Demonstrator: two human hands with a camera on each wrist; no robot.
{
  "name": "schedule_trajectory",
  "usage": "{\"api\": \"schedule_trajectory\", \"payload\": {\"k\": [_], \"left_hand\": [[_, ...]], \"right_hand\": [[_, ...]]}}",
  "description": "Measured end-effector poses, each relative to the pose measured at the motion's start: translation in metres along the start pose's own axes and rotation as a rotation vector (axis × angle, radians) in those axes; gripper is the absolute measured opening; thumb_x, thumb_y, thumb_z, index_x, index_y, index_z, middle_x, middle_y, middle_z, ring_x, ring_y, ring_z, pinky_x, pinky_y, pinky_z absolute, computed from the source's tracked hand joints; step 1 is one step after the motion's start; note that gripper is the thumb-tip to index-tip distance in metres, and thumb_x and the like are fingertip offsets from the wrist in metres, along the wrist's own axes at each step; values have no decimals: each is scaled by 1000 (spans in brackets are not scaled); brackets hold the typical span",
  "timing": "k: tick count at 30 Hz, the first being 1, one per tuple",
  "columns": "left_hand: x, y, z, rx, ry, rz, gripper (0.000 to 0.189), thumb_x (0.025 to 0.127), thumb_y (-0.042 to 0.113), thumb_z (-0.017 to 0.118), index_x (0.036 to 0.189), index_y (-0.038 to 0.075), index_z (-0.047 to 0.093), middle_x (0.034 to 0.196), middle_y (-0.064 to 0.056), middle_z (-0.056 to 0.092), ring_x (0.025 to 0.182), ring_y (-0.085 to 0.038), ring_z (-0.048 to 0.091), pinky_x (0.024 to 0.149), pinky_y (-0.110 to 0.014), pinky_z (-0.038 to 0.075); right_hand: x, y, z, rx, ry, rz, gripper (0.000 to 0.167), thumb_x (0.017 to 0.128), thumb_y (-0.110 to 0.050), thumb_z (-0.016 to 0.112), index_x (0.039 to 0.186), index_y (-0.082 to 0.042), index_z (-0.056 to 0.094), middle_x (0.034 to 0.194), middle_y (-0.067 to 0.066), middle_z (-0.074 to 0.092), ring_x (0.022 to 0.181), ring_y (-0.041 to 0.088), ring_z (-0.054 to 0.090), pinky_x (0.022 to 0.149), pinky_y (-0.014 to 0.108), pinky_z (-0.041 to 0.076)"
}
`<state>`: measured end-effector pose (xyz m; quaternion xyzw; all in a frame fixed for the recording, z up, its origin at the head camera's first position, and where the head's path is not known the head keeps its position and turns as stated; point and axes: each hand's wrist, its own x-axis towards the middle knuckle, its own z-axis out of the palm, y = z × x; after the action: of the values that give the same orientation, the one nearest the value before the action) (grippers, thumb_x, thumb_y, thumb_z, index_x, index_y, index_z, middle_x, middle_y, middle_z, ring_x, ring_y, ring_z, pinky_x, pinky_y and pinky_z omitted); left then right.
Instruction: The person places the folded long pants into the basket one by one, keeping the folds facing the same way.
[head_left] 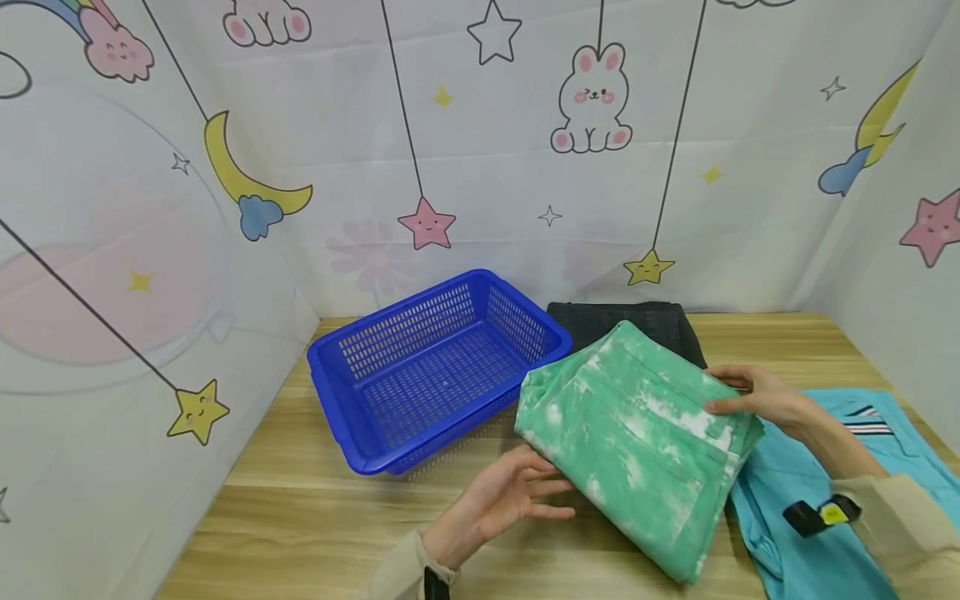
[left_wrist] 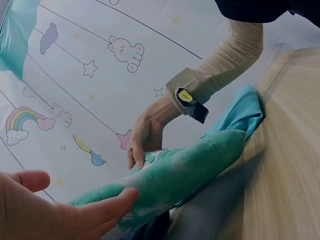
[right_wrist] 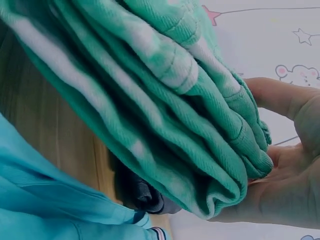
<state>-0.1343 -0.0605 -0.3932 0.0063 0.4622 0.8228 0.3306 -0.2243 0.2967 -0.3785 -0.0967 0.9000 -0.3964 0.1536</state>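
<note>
A folded green-and-white tie-dye denim garment (head_left: 637,442) is held tilted above the table. My right hand (head_left: 765,398) grips its right edge, thumb on the upper face; the right wrist view shows the stacked layers between thumb and fingers. At the garment's lower left edge is my left hand (head_left: 510,496), palm turned up, its fingers extended and partly under the cloth. In the left wrist view those fingers (left_wrist: 107,207) lie straight beside the cloth, not curled round it. Left of the garment stands a blue plastic basket (head_left: 442,383) with nothing in it.
A black folded garment (head_left: 630,321) lies behind the green one, near the back wall. Light-blue clothing (head_left: 802,492) with a striped trim spreads over the right side of the wooden table (head_left: 262,517). Printed cloth walls (head_left: 510,175) enclose the table at the back and sides.
</note>
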Motion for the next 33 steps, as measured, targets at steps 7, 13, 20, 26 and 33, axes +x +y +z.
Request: {"api": "schedule_trajectory", "payload": {"k": [7, 13, 20, 26, 33], "left_hand": [[-2, 8, 4, 12, -20, 36, 22, 84, 6, 40, 103, 13, 50, 106, -4, 53, 104, -27, 56, 93, -58, 36], [-4, 20, 2, 18, -21, 55, 18, 86, 8, 38, 96, 16, 49, 106, 0, 52, 94, -15, 57, 97, -59, 31], [-6, 29, -4, -14, -10, 90, 30, 87, 11, 38, 117, 15, 41, 91, 8, 59, 96, -14, 53, 94, -56, 36], [-6, 32, -7, -33, 17, 117, 57, 87, 13, 38, 140, 12, 19, 131, -11, 33, 123, -37, 36, 96, -61, 31], [-8, 37, -12, -45, 38, 186, 62, 88, 12, 33, 143, 13, 7, 142, -16, 19, 127, -49, 24, 96, -66, 23]], "right_hand": [[-5, -5, -5, 24, 36, -4, 75, 81, -26, 64, 136, 8, 26, 135, 35, 27, 118, 48, 32, 87, 52, 39], [-6, -13, -6, 61, 42, 9, 76, 82, -26, 63, 137, 7, 22, 139, 36, 17, 122, 52, 23, 90, 56, 35], [-6, -22, -1, 109, 56, 22, 78, 83, -26, 62, 139, 7, 18, 140, 35, 16, 125, 51, 19, 94, 56, 32], [-6, -28, 3, 141, 66, 14, 77, 84, -28, 60, 140, 3, 17, 142, 32, 17, 124, 45, 27, 86, 36, 43], [-8, -33, 8, 184, 67, -7, 75, 85, -28, 59, 141, -1, 18, 143, 27, 20, 105, 10, 47, 77, 25, 46]]}}
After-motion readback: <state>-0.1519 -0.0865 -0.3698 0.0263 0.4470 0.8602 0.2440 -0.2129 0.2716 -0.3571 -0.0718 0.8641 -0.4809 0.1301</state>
